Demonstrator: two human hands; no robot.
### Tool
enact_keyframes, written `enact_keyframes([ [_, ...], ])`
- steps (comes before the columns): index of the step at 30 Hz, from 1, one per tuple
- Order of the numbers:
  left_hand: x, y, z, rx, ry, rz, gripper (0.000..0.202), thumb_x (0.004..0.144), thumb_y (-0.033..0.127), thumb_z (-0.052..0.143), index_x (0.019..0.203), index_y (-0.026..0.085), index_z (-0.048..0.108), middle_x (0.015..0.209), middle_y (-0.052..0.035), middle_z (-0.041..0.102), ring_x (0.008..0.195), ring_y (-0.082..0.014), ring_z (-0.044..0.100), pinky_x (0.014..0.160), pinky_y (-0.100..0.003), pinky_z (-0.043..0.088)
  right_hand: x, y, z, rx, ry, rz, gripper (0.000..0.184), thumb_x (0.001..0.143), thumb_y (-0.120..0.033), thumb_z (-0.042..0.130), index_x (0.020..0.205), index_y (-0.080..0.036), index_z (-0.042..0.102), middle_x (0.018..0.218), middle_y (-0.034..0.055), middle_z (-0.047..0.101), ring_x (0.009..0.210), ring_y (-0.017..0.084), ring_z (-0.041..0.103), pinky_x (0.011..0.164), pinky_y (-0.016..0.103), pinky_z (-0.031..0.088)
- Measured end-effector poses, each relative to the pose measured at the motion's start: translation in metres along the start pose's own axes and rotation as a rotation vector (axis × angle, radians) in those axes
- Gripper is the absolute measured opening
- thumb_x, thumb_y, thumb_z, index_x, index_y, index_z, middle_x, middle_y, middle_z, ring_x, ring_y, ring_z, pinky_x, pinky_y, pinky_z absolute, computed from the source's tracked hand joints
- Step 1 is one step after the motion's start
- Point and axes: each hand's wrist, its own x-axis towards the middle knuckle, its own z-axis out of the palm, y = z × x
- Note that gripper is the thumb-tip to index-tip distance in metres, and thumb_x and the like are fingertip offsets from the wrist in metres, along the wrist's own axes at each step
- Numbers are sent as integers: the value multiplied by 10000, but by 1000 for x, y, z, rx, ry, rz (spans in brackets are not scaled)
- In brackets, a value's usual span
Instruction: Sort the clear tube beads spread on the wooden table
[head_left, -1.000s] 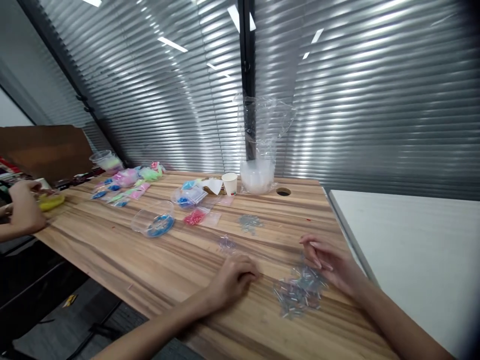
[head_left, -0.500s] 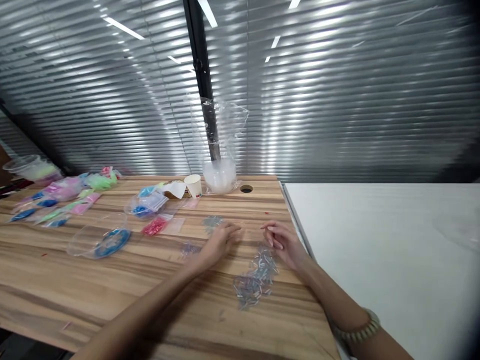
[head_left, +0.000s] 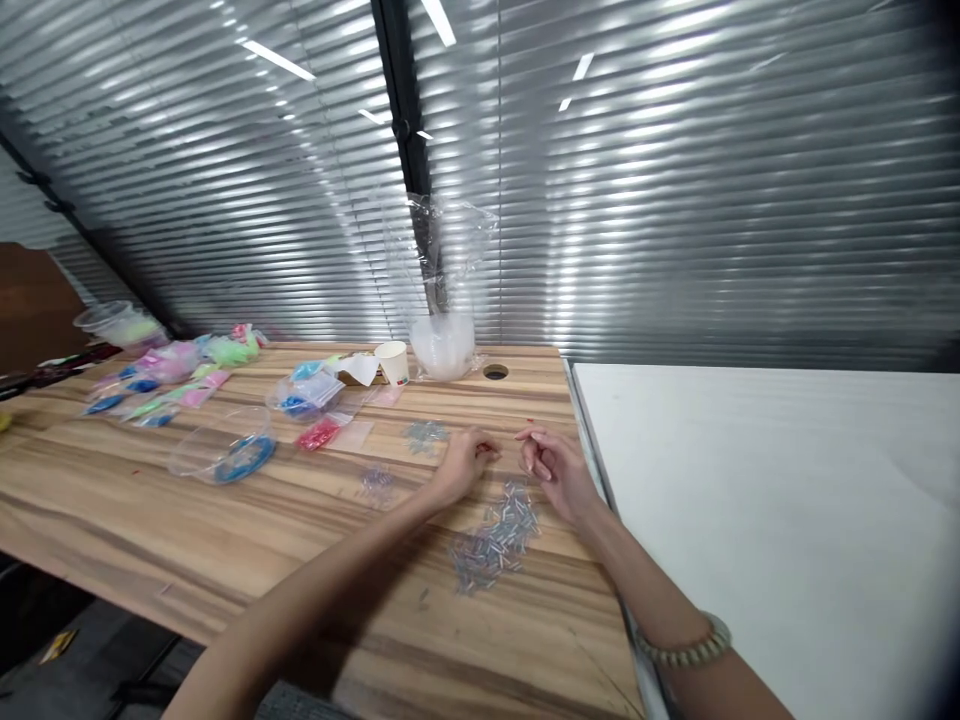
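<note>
My left hand (head_left: pixel 463 464) rests on the wooden table (head_left: pixel 225 520), fingers curled in towards my right hand. My right hand (head_left: pixel 553 466) lies beside it with fingers bent and pinched together; whatever they hold is too small to make out. A heap of clear tube beads (head_left: pixel 491 537) lies just in front of both hands. Two smaller bead heaps, one (head_left: pixel 425 433) and another (head_left: pixel 376 481), sit to the left of my left hand.
A clear bowl with blue wire (head_left: pixel 225 457), a red bead packet (head_left: pixel 319 434), several coloured bead bags (head_left: pixel 172 365), a paper cup (head_left: pixel 394 362) and stacked plastic bowls in a bag (head_left: pixel 444 345) stand further back. A white table (head_left: pixel 787 500) adjoins on the right. Blinds close the back.
My left hand moved forward from the near table edge and to the right, beside my right hand. The view swung right, so the other person's hand at the left is out of sight.
</note>
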Motion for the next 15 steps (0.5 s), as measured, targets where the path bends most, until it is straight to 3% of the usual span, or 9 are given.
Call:
enact_keyframes([
  [3, -6, -1, 1, -10, -13, 13, 171, 731, -19, 571, 718, 125, 663, 721, -26, 639, 715, -138, 576, 681, -228, 424, -1, 0, -1, -16, 9, 3, 185, 713, -313, 587, 752, -149, 665, 465, -33, 494, 384, 53, 277, 422, 224, 207],
  [6, -27, -8, -11, -22, -21, 18, 177, 728, -24, 561, 699, 128, 646, 724, -23, 635, 714, -133, 572, 694, -225, 428, -1, 2, -2, -40, 7, 5, 178, 701, -309, 601, 750, -149, 664, 474, -30, 499, 382, 49, 286, 415, 220, 203],
  [12, -92, -28, -61, -34, -56, 25, 194, 737, -28, 506, 707, 137, 602, 738, -17, 615, 719, -130, 563, 671, -212, 418, -3, 6, -3, -116, 13, 3, 175, 714, -314, 588, 749, -157, 658, 490, -20, 515, 391, 55, 304, 406, 220, 212],
  [15, -110, -36, -83, -8, -102, 48, 199, 764, -8, 468, 666, 136, 564, 748, -31, 585, 728, -141, 540, 671, -228, 412, -8, 6, -4, -202, -32, 39, 168, 711, -308, 603, 751, -153, 656, 503, -8, 539, 396, 57, 302, 399, 221, 188],
])
